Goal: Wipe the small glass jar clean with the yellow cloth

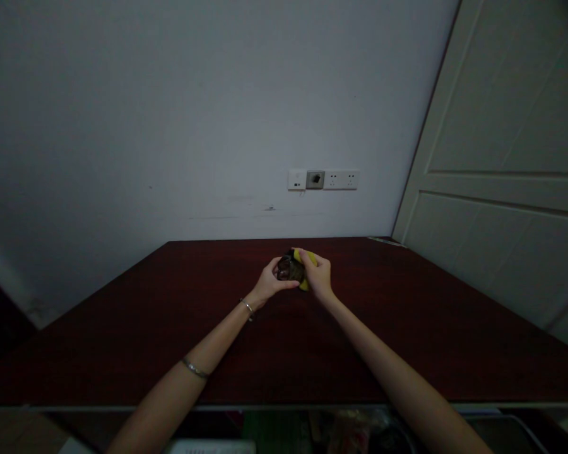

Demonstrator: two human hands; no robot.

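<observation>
Both my hands meet above the far middle of a dark red-brown table (170, 328). My left hand (269, 284) is closed around a small dark object (289, 269) that I cannot identify. My right hand (319, 274) is closed on a yellow cloth (307, 260) pressed against that object; yellow also shows under the palm. A thin bracelet sits on my left wrist and a second band further up the forearm.
A white wall rises behind the table with a strip of sockets (323, 180). A pale panelled door (502, 157) stands at the right. Below the table's near edge some dim items (312, 432) show on the floor.
</observation>
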